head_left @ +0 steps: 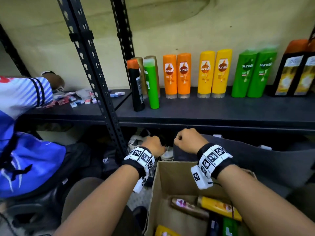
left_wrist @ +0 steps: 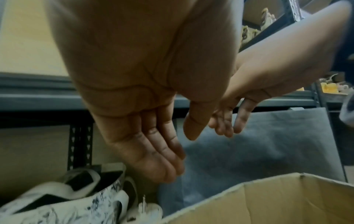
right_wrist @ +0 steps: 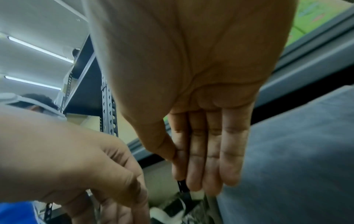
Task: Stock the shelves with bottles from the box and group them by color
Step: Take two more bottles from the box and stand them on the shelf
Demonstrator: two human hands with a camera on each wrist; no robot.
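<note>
Below the shelf's front edge (head_left: 204,119) my left hand (head_left: 154,145) (left_wrist: 180,156) and right hand (head_left: 185,140) (right_wrist: 193,171) hang side by side, over the far end of the cardboard box (head_left: 170,181) (left_wrist: 268,201). Both wrist views show straight, downward-pointing fingers that hold nothing. The box holds a yellow bottle (head_left: 219,207), a brown one (head_left: 187,206) and a green one (head_left: 230,227). On the shelf stand a black bottle with an orange cap (head_left: 136,86), a green bottle (head_left: 151,84), gold bottles (head_left: 150,65) behind them, then pairs of orange (head_left: 177,75), yellow (head_left: 214,74), green (head_left: 254,74) and black bottles (head_left: 296,68).
Black slotted posts (head_left: 95,74) divide the shelving. At the left, another person's striped sleeve (head_left: 22,94) reaches over small packets (head_left: 76,97). White patterned shoes (left_wrist: 57,201) and a grey fabric bin (head_left: 255,159) sit under the shelf. A blue bag (head_left: 30,160) lies at the left.
</note>
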